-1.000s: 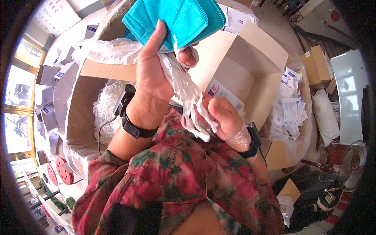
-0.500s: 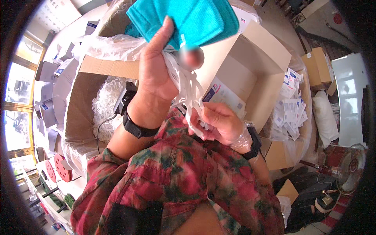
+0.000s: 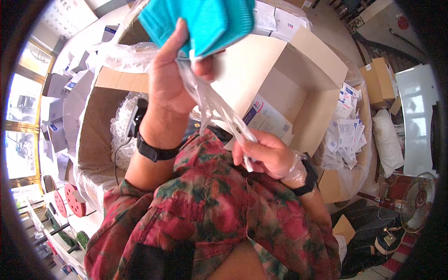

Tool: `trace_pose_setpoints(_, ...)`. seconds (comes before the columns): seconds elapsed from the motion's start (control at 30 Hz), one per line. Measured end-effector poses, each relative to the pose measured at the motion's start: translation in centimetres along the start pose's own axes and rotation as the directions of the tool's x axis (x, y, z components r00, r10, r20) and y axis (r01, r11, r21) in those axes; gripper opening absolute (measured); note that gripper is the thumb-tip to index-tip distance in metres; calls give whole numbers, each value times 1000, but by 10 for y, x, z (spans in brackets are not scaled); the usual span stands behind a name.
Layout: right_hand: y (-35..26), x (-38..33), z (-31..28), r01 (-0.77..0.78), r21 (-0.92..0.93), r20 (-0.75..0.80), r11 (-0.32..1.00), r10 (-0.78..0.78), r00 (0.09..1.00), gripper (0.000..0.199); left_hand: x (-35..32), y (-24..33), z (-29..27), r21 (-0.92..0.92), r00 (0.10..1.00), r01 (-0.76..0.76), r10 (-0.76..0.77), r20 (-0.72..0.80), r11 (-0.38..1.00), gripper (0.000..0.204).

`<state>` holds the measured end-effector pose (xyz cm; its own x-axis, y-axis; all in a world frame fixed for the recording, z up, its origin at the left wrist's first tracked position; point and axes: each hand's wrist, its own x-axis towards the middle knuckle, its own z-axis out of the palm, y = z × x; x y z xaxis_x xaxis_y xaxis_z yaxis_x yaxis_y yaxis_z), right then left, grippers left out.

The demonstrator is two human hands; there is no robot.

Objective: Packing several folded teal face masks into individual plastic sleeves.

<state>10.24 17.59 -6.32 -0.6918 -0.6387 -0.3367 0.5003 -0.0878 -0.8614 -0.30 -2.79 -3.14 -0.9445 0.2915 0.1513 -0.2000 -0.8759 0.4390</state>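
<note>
My left hand (image 3: 170,81), raised at the upper middle, grips a small stack of teal folded face masks (image 3: 200,23), thumb on the near side. White elastic straps (image 3: 214,105) hang from the masks and run down to the right. Their lower ends are pinched in my right hand (image 3: 268,151), which is in front of my torso. The straps look stretched between the two hands. Wide black bands sit on both wrists, and clear plastic film wraps part of the right one.
At left, a plastic-lined carton (image 3: 100,123) holds a heap of white straps (image 3: 123,126). An open carton (image 3: 303,88) with a printed sheet (image 3: 268,119) inside stands right of centre. Printed packets (image 3: 347,126) fill a lined box beyond it. A fan (image 3: 417,203) stands at far right.
My left hand has moved left with the masks. My right hand has shifted slightly right and down, and the straps now stretch straighter between the hands.
</note>
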Motion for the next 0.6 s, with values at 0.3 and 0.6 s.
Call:
trace_pose_setpoints(0.3, -37, -43, -37, 34, -361, 20, 932, -28, 999, 28, -46, 18, 30, 739, 941, 256, -337, -42, 623, 36)
trace_pose_setpoints(0.6, -99, -79, -17, -89, -885, -10, 458, 173, 985, 20, -51, 22, 37, 944, 663, -324, -726, 180, -61, 59)
